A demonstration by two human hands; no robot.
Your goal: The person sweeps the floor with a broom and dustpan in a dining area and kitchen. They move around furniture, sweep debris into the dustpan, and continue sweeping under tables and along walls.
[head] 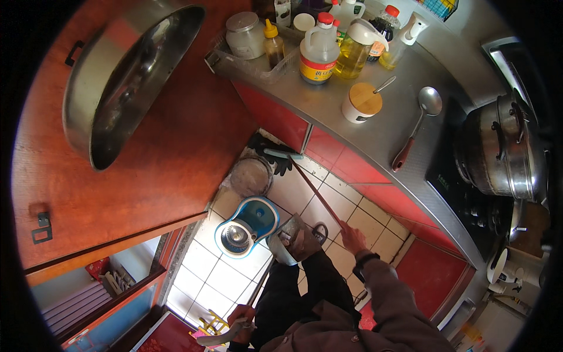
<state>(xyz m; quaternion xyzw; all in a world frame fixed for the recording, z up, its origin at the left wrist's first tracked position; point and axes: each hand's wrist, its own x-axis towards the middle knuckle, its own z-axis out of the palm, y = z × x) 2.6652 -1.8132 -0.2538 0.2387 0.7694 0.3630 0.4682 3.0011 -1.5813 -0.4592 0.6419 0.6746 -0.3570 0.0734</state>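
Note:
My right hand (353,240) is closed around the long reddish handle of a broom (317,193). The broom's pale blue-grey head (283,154) lies low at the foot of the red cabinets, with ragged black material around it, probably bristles. My left hand (241,322) grips the upper end of a dark pole, by a curved grey handle (224,336). The pole runs up toward a metallic-looking dustpan (283,251) in front of my legs, with some debris in it. Just left of the dustpan stands a blue and white spin-mop bucket (271,210).
A round, dirty lidded container (251,177) stands beyond the bucket. Red cabinets (369,165) line the right, under a steel counter (308,99) with bottles, a ladle (415,127) and a large pot (497,149). A big metal basin (81,105) hangs at left.

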